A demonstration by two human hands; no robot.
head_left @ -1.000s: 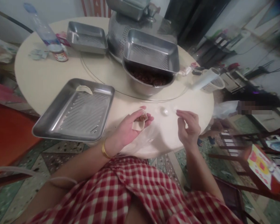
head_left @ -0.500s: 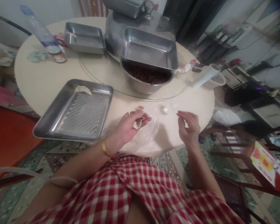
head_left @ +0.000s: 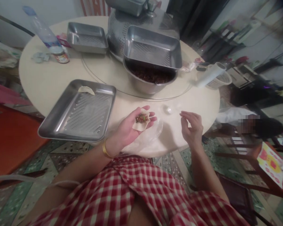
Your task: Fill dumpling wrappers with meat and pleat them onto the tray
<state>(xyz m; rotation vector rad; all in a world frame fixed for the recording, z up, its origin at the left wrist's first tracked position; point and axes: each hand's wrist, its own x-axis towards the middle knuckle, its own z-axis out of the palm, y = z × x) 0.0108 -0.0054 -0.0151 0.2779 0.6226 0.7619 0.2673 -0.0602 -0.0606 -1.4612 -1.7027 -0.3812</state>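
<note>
A round dumpling wrapper (head_left: 139, 126) with brown and green chopped filling (head_left: 142, 118) lies across the palm and fingers of my left hand (head_left: 126, 128), which faces up with its fingers stretched out. Apart from it, over the right of the table, my right hand (head_left: 193, 127) holds its fingertips and thumb close together; nothing shows between them. A small white lump (head_left: 167, 109) rests on the table between the hands. To the left, a metal tray (head_left: 85, 114) has one folded dumpling (head_left: 86, 90) at its far edge.
A metal bowl (head_left: 147, 89) of dark filling stands behind my hands, with another tray (head_left: 153, 47) resting over it. Farther back are a perforated metal pot (head_left: 118, 31), a small tray (head_left: 87, 42), a bottle (head_left: 43, 31) and a jar (head_left: 61, 56). A white basket (head_left: 219, 80) sits at right.
My left hand has opened out flat, and the wrapper that was curled up in its fingers now lies spread with its filling showing. My right hand has barely moved.
</note>
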